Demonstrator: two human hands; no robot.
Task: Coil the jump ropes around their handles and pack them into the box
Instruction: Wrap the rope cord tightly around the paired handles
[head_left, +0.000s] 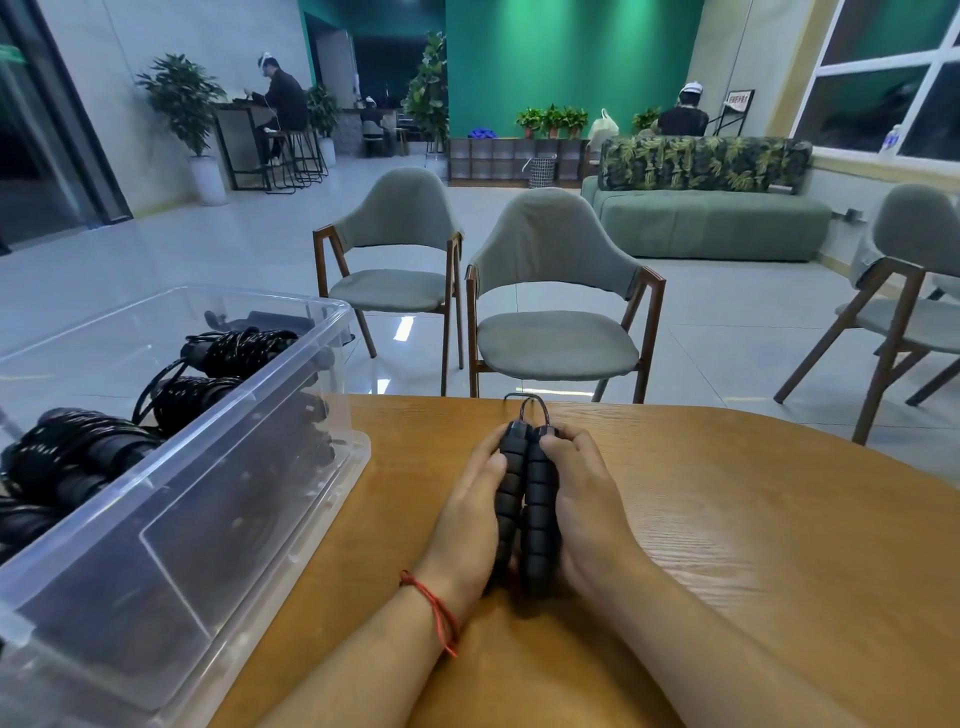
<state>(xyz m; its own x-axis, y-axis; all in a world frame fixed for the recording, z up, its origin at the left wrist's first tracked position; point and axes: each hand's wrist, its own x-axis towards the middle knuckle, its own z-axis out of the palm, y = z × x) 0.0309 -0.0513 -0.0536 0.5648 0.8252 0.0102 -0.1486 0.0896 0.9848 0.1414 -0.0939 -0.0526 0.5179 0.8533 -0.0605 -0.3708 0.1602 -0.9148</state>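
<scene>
Two black ribbed jump rope handles (524, 499) lie side by side on the wooden table (753, 545), pressed together between my hands. My left hand (470, 512) holds the left handle and my right hand (584, 499) holds the right one, fingertips curled over its top. Their thin black rope (532, 404) loops out of the handle tops and drops over the table's far edge. At the left stands a clear plastic box (223, 499) holding several coiled black jump ropes (202, 379).
Two grey-green chairs (556, 312) stand just beyond the table's far edge, a third at the right (893, 291). A green sofa (711, 218), plants and seated people are far across the room. A red string is round my left wrist.
</scene>
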